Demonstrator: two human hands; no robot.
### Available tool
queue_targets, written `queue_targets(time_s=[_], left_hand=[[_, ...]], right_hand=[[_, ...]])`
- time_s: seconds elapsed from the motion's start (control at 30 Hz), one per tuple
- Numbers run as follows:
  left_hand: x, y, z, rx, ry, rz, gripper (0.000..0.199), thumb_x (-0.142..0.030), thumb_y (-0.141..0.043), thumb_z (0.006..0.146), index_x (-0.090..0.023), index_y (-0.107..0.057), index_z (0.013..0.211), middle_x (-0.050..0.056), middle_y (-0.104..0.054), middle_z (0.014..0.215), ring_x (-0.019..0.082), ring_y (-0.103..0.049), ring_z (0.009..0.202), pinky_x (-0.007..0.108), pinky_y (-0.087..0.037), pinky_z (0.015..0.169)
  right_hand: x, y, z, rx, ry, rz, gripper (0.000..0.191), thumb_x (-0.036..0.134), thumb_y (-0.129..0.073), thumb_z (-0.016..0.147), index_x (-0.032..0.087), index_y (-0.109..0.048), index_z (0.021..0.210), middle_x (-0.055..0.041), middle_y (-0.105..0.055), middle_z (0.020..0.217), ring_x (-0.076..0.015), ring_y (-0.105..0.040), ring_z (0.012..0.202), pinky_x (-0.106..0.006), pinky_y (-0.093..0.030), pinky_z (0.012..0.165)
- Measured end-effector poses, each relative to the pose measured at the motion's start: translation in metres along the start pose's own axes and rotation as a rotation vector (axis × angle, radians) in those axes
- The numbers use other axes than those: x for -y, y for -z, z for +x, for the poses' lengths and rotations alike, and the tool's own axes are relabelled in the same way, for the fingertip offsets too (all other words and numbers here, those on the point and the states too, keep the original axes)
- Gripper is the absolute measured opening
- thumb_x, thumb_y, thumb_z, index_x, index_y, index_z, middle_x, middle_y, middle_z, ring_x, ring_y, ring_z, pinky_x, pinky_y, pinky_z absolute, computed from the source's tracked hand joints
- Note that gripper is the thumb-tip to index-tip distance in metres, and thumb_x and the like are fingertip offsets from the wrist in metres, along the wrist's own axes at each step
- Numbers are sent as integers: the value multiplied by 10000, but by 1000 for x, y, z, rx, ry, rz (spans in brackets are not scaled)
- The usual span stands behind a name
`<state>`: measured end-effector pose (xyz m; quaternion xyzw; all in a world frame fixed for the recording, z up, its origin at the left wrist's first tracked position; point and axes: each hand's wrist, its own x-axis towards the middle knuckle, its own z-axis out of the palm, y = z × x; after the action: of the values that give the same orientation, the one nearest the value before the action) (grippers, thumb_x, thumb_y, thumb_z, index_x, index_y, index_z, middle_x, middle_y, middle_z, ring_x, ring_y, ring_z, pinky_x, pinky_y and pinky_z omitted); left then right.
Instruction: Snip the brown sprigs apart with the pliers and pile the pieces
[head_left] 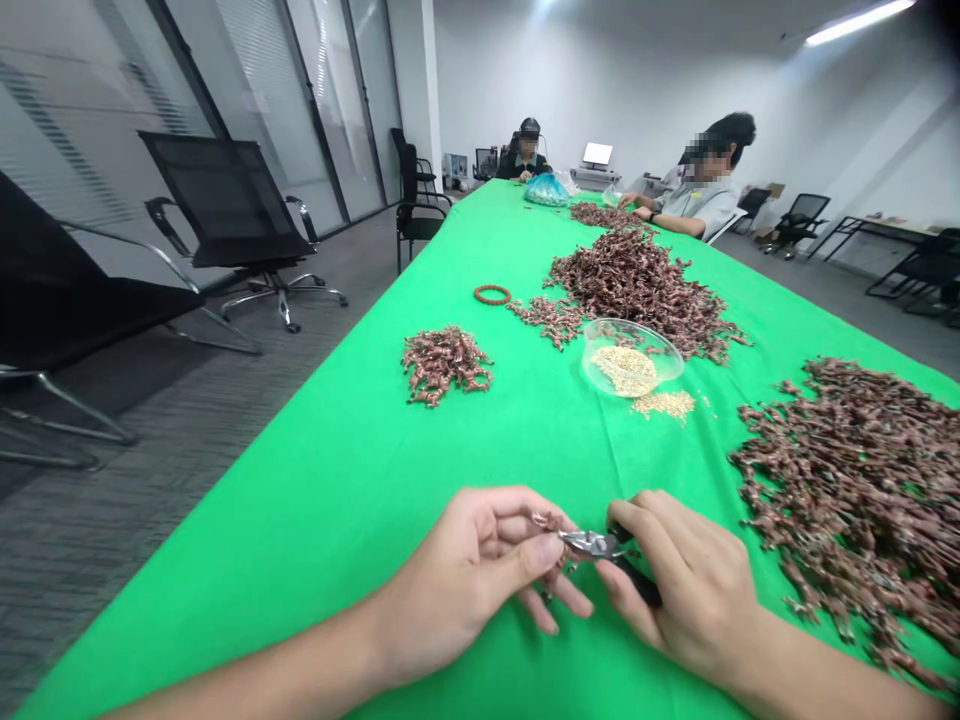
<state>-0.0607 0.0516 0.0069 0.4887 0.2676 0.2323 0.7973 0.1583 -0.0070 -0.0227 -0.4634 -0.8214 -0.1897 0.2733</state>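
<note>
One green bench, left hand pinching a small copper piece at the tip of pliers, right hand closed round the black handles, copper heap just beside

I'm working with two hands and one pair of pliers

My left hand is pinching one copper-coloured piece, and my right hand is gripping the pliers. Across the one green table, I'm counting five heaps of these pieces, three large and two small, plus one clear bowl, one spill of pale grains, one braided ring and one blue plastic bag. Beyond them, two co-workers are sitting at the table, one laptop is showing, and at least three black office chairs are standing along the left side.
</note>
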Motion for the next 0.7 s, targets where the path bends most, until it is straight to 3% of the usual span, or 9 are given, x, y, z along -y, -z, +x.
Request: queue_targets(time_s=[0.4, 0.57, 0.7], left_hand=[[6, 1, 1, -96, -22, 5, 199, -279, -732, 846, -115, -633, 897, 118, -767, 901, 198, -725, 824, 288, -593, 690], [3, -1, 1, -92, -53, 45, 190, -271, -697, 879, -112, -636, 963, 110, -759, 902, 186, -721, 810, 273, -554, 715], [-1, -1, 0, -82, -82, 14, 171, -248, -663, 907, -124, -603, 1007, 122, -730, 1027, 198, -703, 902, 296, -520, 794]], right_hand=[[4, 1, -1, 11, -19, -7, 242, 334, -541, 932, 123, -541, 1050, -96, -617, 794, -196, -564, 686, -301, -452, 599], [1, 0, -3, 36, -85, 119, 211, 298, -535, 926, 130, -536, 1052, -65, -578, 758, -178, -528, 652, -301, -419, 579], [-1, -1, 0, 28, -173, 236, 144, 264, -505, 935, 147, -522, 1018, -41, -526, 734, -159, -490, 625, -289, -394, 559]])
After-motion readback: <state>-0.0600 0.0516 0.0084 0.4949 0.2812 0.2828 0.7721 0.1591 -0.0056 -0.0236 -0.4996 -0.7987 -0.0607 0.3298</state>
